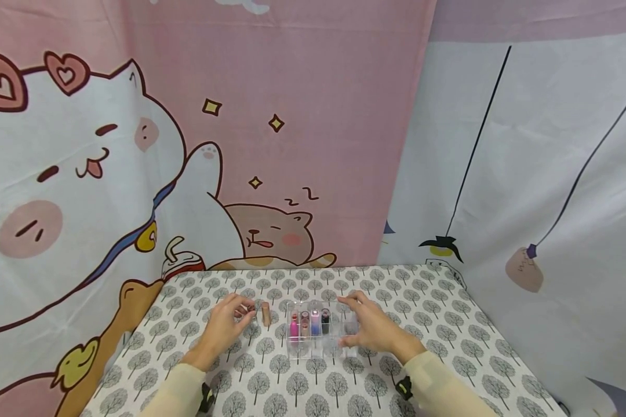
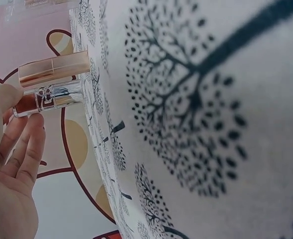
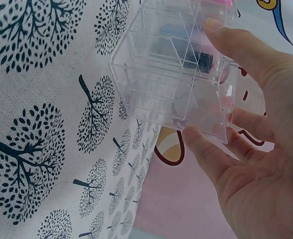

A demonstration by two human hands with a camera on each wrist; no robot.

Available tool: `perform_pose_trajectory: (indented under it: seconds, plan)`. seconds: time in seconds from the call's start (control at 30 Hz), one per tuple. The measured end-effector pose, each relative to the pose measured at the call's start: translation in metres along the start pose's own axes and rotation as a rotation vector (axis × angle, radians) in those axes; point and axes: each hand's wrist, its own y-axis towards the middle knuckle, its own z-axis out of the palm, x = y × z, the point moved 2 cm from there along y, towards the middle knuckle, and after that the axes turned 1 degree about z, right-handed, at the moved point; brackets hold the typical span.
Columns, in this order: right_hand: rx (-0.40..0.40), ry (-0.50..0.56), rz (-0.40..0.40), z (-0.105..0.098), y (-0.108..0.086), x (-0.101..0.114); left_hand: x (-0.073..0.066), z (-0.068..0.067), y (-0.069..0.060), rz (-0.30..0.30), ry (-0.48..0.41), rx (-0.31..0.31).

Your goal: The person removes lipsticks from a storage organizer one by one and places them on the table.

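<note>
Near the middle of the table, my left hand (image 1: 224, 324) pinches a clear lip gloss tube with a silver part and reddish contents (image 2: 51, 98) between thumb and fingers. Right beside that tube stands a rose-gold lipstick (image 1: 266, 313), upright on the cloth. My right hand (image 1: 372, 327) grips the right end of a clear plastic makeup organizer (image 1: 299, 350), its thumb and fingers on opposite sides. Inside the organizer's compartments stand several cosmetics, among them a bright pink tube (image 1: 294, 328), a pink-and-blue one (image 1: 315, 322) and a black one (image 1: 326, 320).
A white cloth with a grey tree print (image 1: 297, 385) covers the table. Behind it hangs a pink curtain (image 1: 334, 145) with cartoon cats, and a pale curtain (image 1: 464, 145) hangs to the right.
</note>
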Motion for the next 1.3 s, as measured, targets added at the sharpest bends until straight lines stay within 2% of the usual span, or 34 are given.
perform_pose_trajectory:
  seconds: [0.13,0.33,0.53,0.8,1.03,1.13,1.3]
  plan:
    - [0.0,0.0,-0.004,0.0,-0.001,0.0,-0.017,-0.003,0.006,-0.082,0.067,0.051]
    - [-0.003,0.008,-0.014,-0.001,-0.001,0.0,-0.024,-0.002,0.009,-0.171,0.106,0.1]
    - [-0.002,0.007,-0.013,-0.002,-0.001,0.0,-0.022,-0.002,0.009,-0.208,0.093,0.109]
    - [-0.008,0.002,-0.012,-0.002,-0.002,0.001,-0.015,0.002,0.006,-0.248,0.128,0.125]
    - [-0.001,0.008,-0.008,-0.001,-0.002,0.001,-0.018,-0.001,0.006,-0.3,0.12,0.157]
    - [-0.004,0.004,-0.009,-0.001,-0.002,0.001,-0.019,-0.002,0.008,-0.298,0.122,0.155]
    - [-0.004,0.008,-0.009,-0.001,-0.002,0.001,-0.021,-0.003,0.007,-0.262,0.169,0.135]
